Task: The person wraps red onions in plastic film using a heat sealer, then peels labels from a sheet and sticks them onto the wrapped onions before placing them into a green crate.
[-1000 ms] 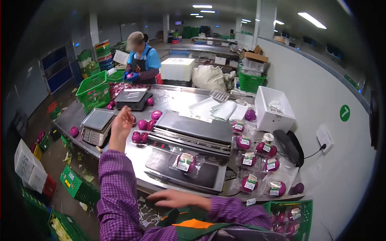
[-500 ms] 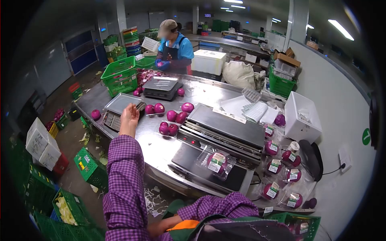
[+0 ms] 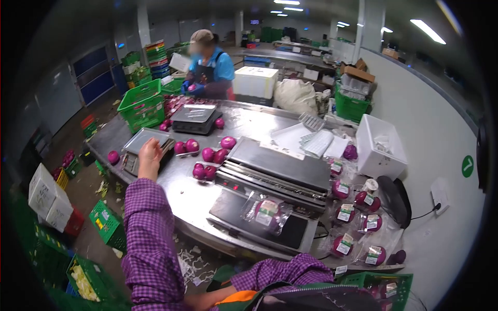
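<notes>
- A head-worn camera looked down over a long steel desk point(image 3: 189, 199) in a produce packing hall, with a wrapping machine point(image 3: 280, 168) at its centre.
- The person's left hand point(image 3: 150, 157), on a purple checked sleeve, was stretched out to the left of the machine. It was at the near corner of a weighing scale point(image 3: 141, 146) that stood by the desk's left edge.
- The left fingers point(image 3: 154, 145) were spread flat and loose and appeared to hold nothing, though the hand was small and seen from behind.
- A second earlier this hand had been raised higher beside the scale; it had since lowered onto the scale's edge.
- The right hand point(image 3: 199, 299) had left the desk edge in front of the machine and now hung below it, against an orange and green apron. Its fingers were hidden, so their state could not be told.
- This suggested that the work had moved to the scale and that only the left hand was doing it.
- A wrapped pack point(image 3: 267, 212) still lay untouched on the machine's front plate.
- Loose red onions point(image 3: 207, 154) sat between the machine and the scale.
- Labelled packs point(image 3: 358, 228) were clustered to the right of the machine.
- Behind the machine, a co-worker point(image 3: 207, 67) in blue handled an onion at the far side of the desk.
</notes>
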`<state>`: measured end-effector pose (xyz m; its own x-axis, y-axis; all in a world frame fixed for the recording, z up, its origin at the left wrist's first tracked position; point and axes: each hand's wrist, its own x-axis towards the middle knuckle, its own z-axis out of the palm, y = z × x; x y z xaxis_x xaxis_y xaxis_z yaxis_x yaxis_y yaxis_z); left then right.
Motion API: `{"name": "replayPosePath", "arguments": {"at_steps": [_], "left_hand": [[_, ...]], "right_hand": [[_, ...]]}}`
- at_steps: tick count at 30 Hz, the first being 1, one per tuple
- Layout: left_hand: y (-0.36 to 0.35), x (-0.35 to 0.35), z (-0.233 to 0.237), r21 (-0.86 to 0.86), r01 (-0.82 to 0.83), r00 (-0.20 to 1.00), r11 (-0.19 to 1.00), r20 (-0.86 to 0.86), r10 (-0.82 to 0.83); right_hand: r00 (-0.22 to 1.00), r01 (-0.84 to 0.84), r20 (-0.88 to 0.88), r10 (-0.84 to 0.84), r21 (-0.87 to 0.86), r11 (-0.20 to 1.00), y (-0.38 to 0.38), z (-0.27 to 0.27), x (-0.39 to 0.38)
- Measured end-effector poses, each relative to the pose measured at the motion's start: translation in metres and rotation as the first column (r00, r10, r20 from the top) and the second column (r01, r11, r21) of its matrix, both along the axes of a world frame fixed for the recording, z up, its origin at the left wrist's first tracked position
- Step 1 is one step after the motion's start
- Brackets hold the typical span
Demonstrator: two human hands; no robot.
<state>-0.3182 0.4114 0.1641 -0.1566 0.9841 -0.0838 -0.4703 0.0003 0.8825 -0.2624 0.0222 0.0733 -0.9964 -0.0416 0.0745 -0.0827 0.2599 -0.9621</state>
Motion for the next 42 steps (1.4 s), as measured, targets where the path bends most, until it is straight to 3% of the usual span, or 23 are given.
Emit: {"name": "replayPosePath", "arguments": {"at_steps": [1, 4, 10, 12, 15, 22, 23, 24, 25, 26, 29, 32, 34, 36, 38, 39, 40, 42], "left_hand": [[0.004, -0.001, -0.003, 0.014, 0.001, 1.000, 1.000, 0.000, -0.001], [0.004, 0.017, -0.020, -0.056, -0.220, 0.972, 0.974, -0.095, 0.214], [-0.005, 0.087, -0.061, -0.040, -0.003, 1.000, 0.999, 0.003, 0.003], [-0.017, 0.108, -0.039, -0.086, -0.026, 1.000, 0.996, -0.006, 0.026], [-0.002, 0.113, -0.031, 0.037, 0.017, 0.999, 0.999, -0.027, -0.016], [0.017, 0.110, 0.008, 0.139, 0.156, 0.974, 0.978, -0.185, -0.129], [0.032, 0.102, 0.007, 0.181, 0.131, 0.982, 0.975, -0.162, -0.102], [0.031, 0.101, 0.017, 0.148, -0.012, 0.992, 0.989, -0.120, 0.030], [0.036, 0.089, 0.023, 0.163, 0.022, 0.985, 0.986, -0.171, 0.006], [0.035, 0.089, 0.032, 0.153, -0.088, 0.986, 0.984, -0.129, 0.108], [0.043, 0.089, 0.050, 0.250, -0.046, 0.955, 0.967, -0.274, 0.116], [0.052, 0.110, 0.073, 0.275, -0.044, 0.983, 0.961, -0.159, 0.091], [0.047, 0.136, 0.090, 0.263, -0.121, 0.952, 0.957, -0.244, 0.187], [0.052, 0.145, 0.098, 0.340, 0.183, 0.952, 0.922, -0.294, -0.081], [0.010, 0.164, 0.115, 0.355, 0.090, 0.980, 0.930, -0.198, -0.019], [0.019, 0.166, 0.120, 0.349, 0.061, 0.982, 0.935, -0.187, 0.006], [0.052, 0.153, 0.116, 0.295, 0.006, 0.974, 0.955, -0.217, 0.061], [0.140, 0.118, 0.099, 0.163, -0.107, 0.952, 0.981, -0.268, 0.149]], "right_hand": [[1.000, 0.024, 0.003, -0.024, 0.005, 1.000, 0.002, -0.001, 0.004], [0.996, 0.083, 0.018, -0.083, 0.012, 0.997, 0.005, -0.004, 0.019], [0.995, 0.104, 0.004, -0.104, 0.019, 0.994, 0.002, -0.011, 0.028], [0.994, 0.112, -0.011, -0.112, 0.029, 0.993, 0.001, -0.011, 0.033], [0.989, 0.144, -0.050, -0.142, 0.035, 0.989, 0.002, -0.011, 0.036], [0.930, 0.306, -0.231, -0.286, 0.057, 0.950, 0.004, -0.020, 0.033], [0.918, 0.328, -0.258, -0.301, 0.066, 0.942, 0.005, -0.022, 0.033], [0.908, 0.341, -0.285, -0.307, 0.076, 0.937, 0.005, -0.025, 0.030], [0.899, 0.349, -0.311, -0.307, 0.089, 0.933, 0.004, -0.028, 0.027], [0.895, 0.349, -0.332, -0.298, 0.105, 0.931, 0.002, -0.032, 0.024], [0.891, 0.294, -0.414, -0.187, 0.212, 0.932, -0.001, -0.054, 0.016], [0.848, 0.223, -0.529, 0.028, 0.404, 0.887, -0.002, -0.095, 0.000], [0.797, 0.190, -0.581, 0.163, 0.498, 0.846, -0.005, -0.122, -0.011], [0.767, 0.171, -0.602, 0.223, 0.527, 0.833, -0.005, -0.128, -0.012], [0.889, 0.027, -0.424, 0.175, 0.431, 0.902, 0.006, -0.066, 0.015], [0.975, -0.037, -0.194, 0.105, 0.325, 0.945, 0.017, -0.007, 0.042], [1.000, -0.029, 0.003, 0.030, 0.272, 0.962, 0.028, 0.047, 0.069], [0.984, 0.063, 0.149, -0.099, 0.230, 0.971, 0.042, 0.102, 0.094]]}}
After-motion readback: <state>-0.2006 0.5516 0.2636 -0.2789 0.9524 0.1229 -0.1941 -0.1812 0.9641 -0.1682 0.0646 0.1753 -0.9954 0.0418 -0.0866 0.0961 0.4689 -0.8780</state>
